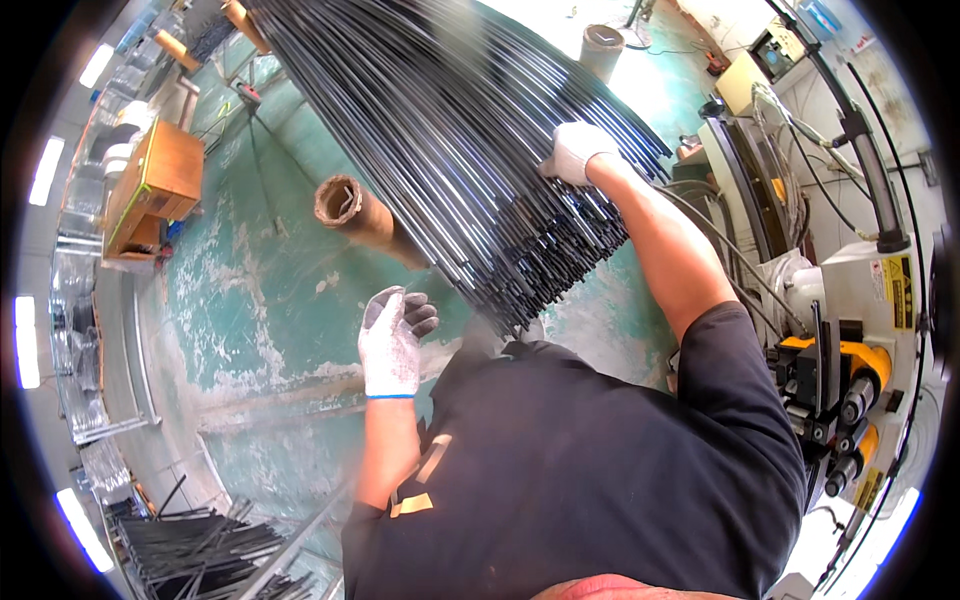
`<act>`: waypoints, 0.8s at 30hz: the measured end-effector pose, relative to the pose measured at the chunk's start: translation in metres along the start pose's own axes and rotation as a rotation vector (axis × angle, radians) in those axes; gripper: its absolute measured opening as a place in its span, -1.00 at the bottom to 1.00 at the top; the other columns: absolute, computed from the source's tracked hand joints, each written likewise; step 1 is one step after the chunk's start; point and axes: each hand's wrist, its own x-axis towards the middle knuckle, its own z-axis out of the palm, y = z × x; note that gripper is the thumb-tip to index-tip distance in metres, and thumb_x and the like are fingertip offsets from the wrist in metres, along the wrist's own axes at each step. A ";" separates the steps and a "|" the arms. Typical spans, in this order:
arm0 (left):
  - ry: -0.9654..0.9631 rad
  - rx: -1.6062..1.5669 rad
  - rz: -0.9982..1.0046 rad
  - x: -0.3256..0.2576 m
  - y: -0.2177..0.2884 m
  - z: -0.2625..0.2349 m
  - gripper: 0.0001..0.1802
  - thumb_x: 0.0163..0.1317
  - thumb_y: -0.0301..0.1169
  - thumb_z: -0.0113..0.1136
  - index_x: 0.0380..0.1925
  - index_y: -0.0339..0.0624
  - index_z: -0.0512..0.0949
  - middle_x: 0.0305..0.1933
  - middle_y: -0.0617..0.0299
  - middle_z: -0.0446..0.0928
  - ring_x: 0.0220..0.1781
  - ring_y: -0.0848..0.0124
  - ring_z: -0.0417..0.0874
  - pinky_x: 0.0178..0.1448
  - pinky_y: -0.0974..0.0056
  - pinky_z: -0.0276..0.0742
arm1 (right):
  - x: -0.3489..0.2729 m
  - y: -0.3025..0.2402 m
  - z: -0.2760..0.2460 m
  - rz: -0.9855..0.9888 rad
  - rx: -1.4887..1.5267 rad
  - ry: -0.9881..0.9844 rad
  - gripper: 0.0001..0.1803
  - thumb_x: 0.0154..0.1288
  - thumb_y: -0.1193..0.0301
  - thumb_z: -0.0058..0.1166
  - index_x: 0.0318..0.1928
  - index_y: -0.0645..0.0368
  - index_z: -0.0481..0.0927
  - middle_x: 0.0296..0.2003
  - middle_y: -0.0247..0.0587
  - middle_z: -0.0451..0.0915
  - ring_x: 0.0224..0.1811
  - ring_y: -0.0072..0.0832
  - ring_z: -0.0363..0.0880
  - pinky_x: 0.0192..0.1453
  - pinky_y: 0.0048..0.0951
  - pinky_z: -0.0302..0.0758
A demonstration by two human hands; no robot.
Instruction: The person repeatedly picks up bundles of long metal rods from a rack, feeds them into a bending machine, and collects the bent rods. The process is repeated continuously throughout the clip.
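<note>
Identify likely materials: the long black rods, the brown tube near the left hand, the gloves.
Rods: probably metal, dark and glossy, going by the sharp bright streaks along them; plastic isn't ruled out.
Brown tube: likely cardboard, matte; thick wall, ragged rim.
Gloves: seemingly knit fabric, matte white; grey fingers on the left hand suggest a coating, type unclear.

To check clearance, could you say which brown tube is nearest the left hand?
The tube left of the rods' near ends; other tubes are farther away.

Black rods (430,130), far ends out-of-frame
</note>
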 end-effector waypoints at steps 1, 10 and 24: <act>-0.010 -0.006 -0.027 0.005 -0.002 -0.006 -0.79 0.48 -0.37 0.16 0.03 -0.17 0.53 -0.17 -0.03 0.66 -0.23 0.12 0.71 -0.13 0.08 0.68 | -0.003 0.000 0.000 0.000 0.015 0.018 -0.44 0.21 -0.02 0.34 -0.13 0.29 0.79 -0.16 0.16 0.76 -0.08 0.01 0.76 0.09 -0.12 0.63; -0.136 0.000 -0.053 0.063 0.022 -0.018 -0.83 0.46 -0.40 0.17 -0.02 -0.16 0.55 -0.22 -0.02 0.67 -0.27 0.13 0.73 -0.19 0.10 0.68 | 0.001 0.019 0.024 0.075 0.871 -0.114 -0.63 0.26 0.23 0.35 -0.31 0.38 0.66 -0.45 -0.03 0.67 -0.52 -0.45 0.64 -0.40 -0.30 0.59; -0.417 0.173 -0.249 0.145 -0.001 0.092 -0.71 0.52 -0.24 0.17 0.05 -0.19 0.48 -0.15 0.04 0.67 -0.23 0.20 0.73 -0.14 0.10 0.72 | -0.203 -0.042 0.057 0.235 0.399 -0.050 -0.54 0.50 0.08 0.13 -0.17 0.33 0.51 -0.28 0.30 0.62 -0.14 0.20 0.64 -0.05 0.03 0.52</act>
